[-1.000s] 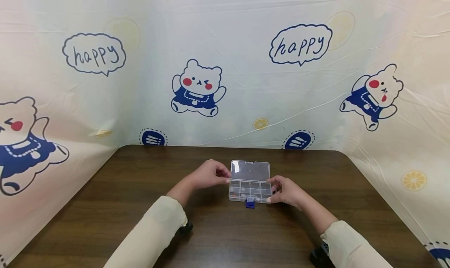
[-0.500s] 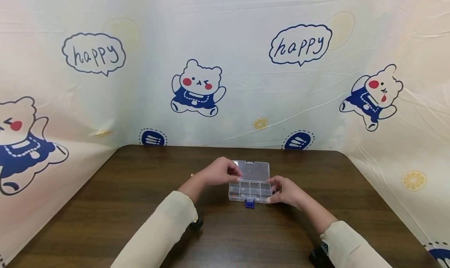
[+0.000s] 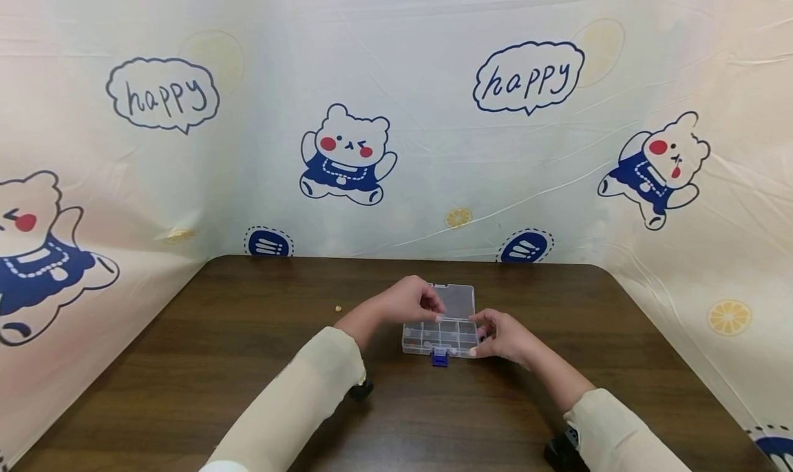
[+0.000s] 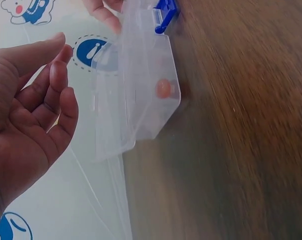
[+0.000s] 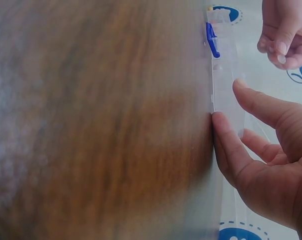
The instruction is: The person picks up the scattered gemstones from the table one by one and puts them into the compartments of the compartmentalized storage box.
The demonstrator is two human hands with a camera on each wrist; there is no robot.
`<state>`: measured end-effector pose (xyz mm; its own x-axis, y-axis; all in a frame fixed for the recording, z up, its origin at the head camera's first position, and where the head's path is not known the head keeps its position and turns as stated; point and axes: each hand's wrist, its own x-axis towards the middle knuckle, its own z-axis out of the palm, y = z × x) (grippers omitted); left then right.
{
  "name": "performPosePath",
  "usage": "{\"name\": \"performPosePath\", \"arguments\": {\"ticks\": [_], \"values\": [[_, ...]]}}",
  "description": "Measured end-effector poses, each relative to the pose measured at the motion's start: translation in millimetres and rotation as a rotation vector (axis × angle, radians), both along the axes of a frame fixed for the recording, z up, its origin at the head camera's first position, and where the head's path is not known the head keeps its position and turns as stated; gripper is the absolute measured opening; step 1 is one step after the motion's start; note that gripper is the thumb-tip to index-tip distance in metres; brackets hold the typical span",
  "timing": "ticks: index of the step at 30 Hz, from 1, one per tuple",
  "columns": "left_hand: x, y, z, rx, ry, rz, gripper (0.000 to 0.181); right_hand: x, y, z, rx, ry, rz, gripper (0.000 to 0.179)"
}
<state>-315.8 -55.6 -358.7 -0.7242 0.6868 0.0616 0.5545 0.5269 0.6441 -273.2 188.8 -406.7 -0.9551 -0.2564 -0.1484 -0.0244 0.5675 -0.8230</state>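
Observation:
A clear plastic compartment box (image 3: 421, 351) with a blue latch (image 3: 440, 358) lies on the table, its transparent lid (image 3: 460, 300) swung back. Small beads show in some compartments, among them an orange bead (image 4: 163, 89) at the left end. My right hand (image 3: 504, 338) holds the box's right end, thumb at the front corner and fingers farther back. My left hand (image 3: 409, 300) hovers over the box near the hinge, thumb and fingertips brought together. I cannot tell whether something small sits between them.
A small yellowish bead (image 3: 338, 309) lies alone on the dark wooden table (image 3: 248, 320), left of the box and behind my left forearm. A printed cloth (image 3: 427, 148) hangs around the table's back and sides.
My left hand has moved right, from the box's left edge to over its middle, and now covers part of the lid. The yellowish bead has come into view. The right hand stays put.

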Motion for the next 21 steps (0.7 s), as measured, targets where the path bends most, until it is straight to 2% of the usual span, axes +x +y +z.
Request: {"name": "performPosePath", "arguments": {"ticks": [12,21], "values": [[-6.6,18.3,-2.8,-0.042,-0.015,-0.004,0.007,0.3,0.3,0.5,-0.007,0.001,0.012,0.064],[-9.8,34.0,-11.8,-0.068,-0.044,-0.016,0.005,0.1,0.9,0.2,0.016,0.01,0.014,0.064]]}}
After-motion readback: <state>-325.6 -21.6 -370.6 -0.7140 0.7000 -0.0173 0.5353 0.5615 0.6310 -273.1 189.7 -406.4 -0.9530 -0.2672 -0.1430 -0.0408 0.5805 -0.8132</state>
